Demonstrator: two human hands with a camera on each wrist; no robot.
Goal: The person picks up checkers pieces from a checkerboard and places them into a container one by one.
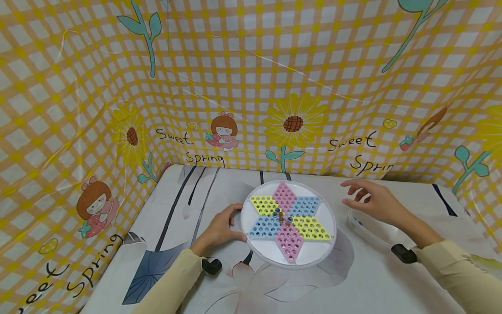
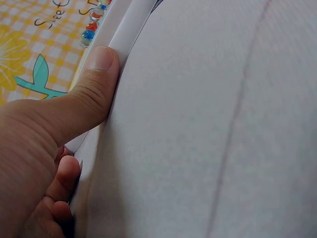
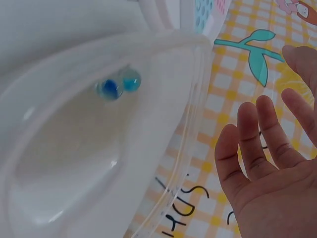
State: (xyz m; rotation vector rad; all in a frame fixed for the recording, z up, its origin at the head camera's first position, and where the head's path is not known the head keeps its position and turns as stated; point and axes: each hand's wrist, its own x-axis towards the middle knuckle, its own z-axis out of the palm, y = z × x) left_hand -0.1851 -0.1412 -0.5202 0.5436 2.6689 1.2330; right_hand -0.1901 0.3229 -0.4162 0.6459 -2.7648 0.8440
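The board (image 1: 263, 250) lies on the table (image 1: 227, 185), between the two hands and nearer the left one. It is round and white, with a six-pointed star of pink, yellow and blue sections with rows of holes. A small group of marbles (image 1: 280, 216), some blue and some reddish, sits around the middle of the star. The left hand (image 1: 219, 226) is at the board's left edge and grips it there; in the left wrist view the thumb lies along the white rim and the other fingers are bent below. The right hand (image 1: 374, 201) is beyond the board's right edge, apart from it; its fingers are loosely bent and spread, and it holds nothing. Just beside the right hand is a clear tub (image 3: 153, 109), to the right of the board and partly hidden by the right forearm in the head view. Two blue marbles (image 3: 131, 80) lie close together inside the tub. Both arms wear pale sleeves (image 1: 172, 279), with a black device (image 1: 211, 266) at each wrist. Behind the table hangs a yellow checked cloth (image 1: 251, 78), printed with sunflowers, cartoon figures and lettering.
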